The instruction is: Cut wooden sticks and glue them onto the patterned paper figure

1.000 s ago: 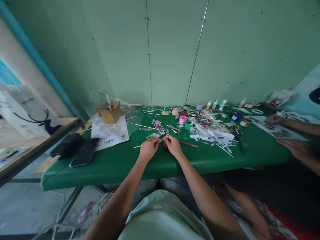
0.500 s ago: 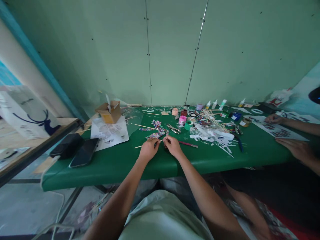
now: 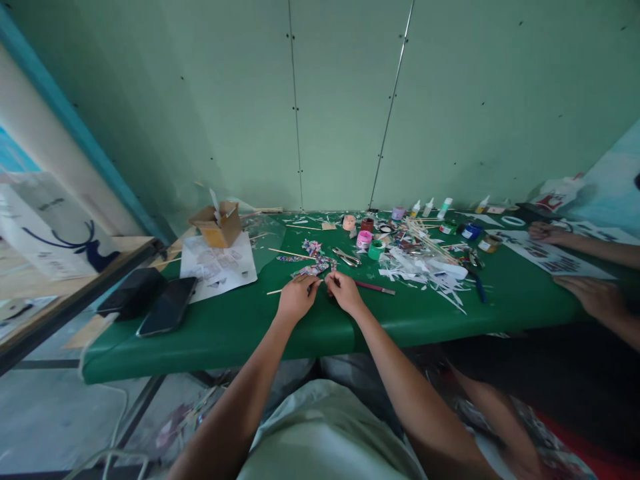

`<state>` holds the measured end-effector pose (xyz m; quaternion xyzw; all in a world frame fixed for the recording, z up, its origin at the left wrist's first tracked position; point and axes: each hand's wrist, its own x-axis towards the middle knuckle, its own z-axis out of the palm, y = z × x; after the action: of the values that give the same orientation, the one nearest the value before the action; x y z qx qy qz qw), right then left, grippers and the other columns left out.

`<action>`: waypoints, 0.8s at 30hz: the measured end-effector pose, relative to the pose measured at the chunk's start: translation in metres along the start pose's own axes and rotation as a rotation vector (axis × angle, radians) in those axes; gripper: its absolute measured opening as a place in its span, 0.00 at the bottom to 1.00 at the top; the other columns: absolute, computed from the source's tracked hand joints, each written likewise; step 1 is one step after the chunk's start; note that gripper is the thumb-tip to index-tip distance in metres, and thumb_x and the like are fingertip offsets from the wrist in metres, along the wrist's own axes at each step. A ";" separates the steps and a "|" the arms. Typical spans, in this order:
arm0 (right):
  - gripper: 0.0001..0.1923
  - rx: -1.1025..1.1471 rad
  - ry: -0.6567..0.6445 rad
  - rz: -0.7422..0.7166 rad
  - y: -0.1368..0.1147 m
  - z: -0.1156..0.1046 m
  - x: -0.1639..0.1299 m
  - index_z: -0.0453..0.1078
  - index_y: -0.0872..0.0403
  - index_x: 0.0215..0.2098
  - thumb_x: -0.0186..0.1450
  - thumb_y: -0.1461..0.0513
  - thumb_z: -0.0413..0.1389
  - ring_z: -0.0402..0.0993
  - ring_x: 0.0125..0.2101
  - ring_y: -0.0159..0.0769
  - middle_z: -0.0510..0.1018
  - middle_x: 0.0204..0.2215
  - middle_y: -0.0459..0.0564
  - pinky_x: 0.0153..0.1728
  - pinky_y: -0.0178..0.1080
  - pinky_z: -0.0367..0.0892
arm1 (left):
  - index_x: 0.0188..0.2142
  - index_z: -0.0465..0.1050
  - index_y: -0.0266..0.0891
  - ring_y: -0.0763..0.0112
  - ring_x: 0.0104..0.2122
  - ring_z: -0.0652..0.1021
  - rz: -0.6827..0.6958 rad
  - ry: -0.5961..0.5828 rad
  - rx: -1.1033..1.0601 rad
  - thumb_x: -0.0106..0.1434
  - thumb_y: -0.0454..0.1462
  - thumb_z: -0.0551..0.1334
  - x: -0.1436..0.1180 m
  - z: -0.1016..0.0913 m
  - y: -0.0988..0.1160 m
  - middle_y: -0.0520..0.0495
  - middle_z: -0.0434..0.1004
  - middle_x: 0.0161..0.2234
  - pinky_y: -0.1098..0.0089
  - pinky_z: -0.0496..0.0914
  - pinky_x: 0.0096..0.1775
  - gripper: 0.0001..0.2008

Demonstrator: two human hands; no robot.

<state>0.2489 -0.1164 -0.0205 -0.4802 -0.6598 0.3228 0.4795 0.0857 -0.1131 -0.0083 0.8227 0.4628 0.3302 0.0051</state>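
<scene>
My left hand (image 3: pixel 299 297) is closed in a pinch on a thin wooden stick (image 3: pixel 274 291), whose one end pokes out to the left. Close beside it, my right hand (image 3: pixel 342 292) has thumb and fingers pressed together; whatever is in that pinch is too small to make out. Just beyond both hands lie multicoloured, speckled cut-out pieces (image 3: pixel 311 269). Another wooden stick (image 3: pixel 290 254) rests across the table behind them. A dark red pen-like tool (image 3: pixel 374 287) lies to the right of my right hand, and metal pliers (image 3: pixel 347 257) lie farther back.
Paint jars (image 3: pixel 365 239), loose sticks and white paper strips (image 3: pixel 425 267) spread to the right. On the left are a cardboard box (image 3: pixel 222 225), a printed sheet (image 3: pixel 200 287) and a phone (image 3: pixel 167 307). A co-worker's hands (image 3: pixel 583 290) rest over a sheet at far right.
My hands stay in almost the same place, with the fingertips slightly farther apart. The stick's left end has shifted a little leftward. The co-worker's upper hand has moved slightly.
</scene>
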 end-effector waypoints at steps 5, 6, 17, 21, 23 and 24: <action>0.12 -0.019 -0.002 -0.005 -0.001 0.000 0.000 0.64 0.52 0.28 0.64 0.55 0.47 0.68 0.21 0.32 0.69 0.19 0.44 0.26 0.33 0.62 | 0.39 0.75 0.43 0.66 0.39 0.77 0.006 -0.016 -0.013 0.65 0.38 0.55 0.000 0.000 -0.001 0.47 0.78 0.37 0.68 0.70 0.41 0.10; 0.12 -0.022 -0.002 -0.005 -0.001 0.000 0.000 0.64 0.52 0.28 0.64 0.55 0.47 0.67 0.21 0.32 0.69 0.19 0.44 0.25 0.33 0.62 | 0.39 0.75 0.43 0.66 0.39 0.77 0.003 -0.021 -0.014 0.65 0.38 0.55 0.000 0.000 -0.001 0.46 0.78 0.37 0.68 0.70 0.42 0.10; 0.12 -0.081 0.029 -0.042 0.000 0.001 0.000 0.63 0.52 0.27 0.64 0.55 0.47 0.66 0.21 0.32 0.68 0.19 0.43 0.26 0.33 0.60 | 0.40 0.76 0.44 0.66 0.41 0.77 0.012 -0.044 -0.007 0.64 0.38 0.56 0.000 0.001 -0.001 0.48 0.79 0.39 0.67 0.69 0.44 0.10; 0.12 -0.094 0.027 -0.045 0.002 0.001 0.001 0.64 0.52 0.27 0.64 0.54 0.47 0.66 0.21 0.33 0.68 0.19 0.44 0.26 0.33 0.60 | 0.40 0.76 0.45 0.66 0.40 0.77 0.013 -0.070 0.001 0.65 0.39 0.56 0.001 -0.001 0.000 0.48 0.79 0.39 0.68 0.69 0.43 0.10; 0.12 -0.090 0.027 -0.041 0.003 0.001 0.001 0.64 0.52 0.28 0.64 0.54 0.47 0.66 0.21 0.33 0.68 0.19 0.44 0.26 0.33 0.60 | 0.40 0.76 0.45 0.67 0.40 0.77 -0.001 -0.071 -0.014 0.65 0.39 0.56 0.001 -0.002 0.001 0.48 0.79 0.39 0.68 0.70 0.42 0.10; 0.13 -0.087 0.027 -0.039 0.003 0.001 0.001 0.64 0.52 0.28 0.64 0.54 0.47 0.66 0.21 0.33 0.68 0.19 0.44 0.26 0.33 0.60 | 0.40 0.75 0.45 0.67 0.39 0.77 -0.008 -0.070 -0.022 0.65 0.39 0.56 0.001 -0.002 0.002 0.49 0.79 0.39 0.69 0.70 0.42 0.10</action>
<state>0.2485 -0.1142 -0.0230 -0.4918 -0.6758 0.2780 0.4734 0.0861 -0.1139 -0.0057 0.8317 0.4620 0.3064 0.0316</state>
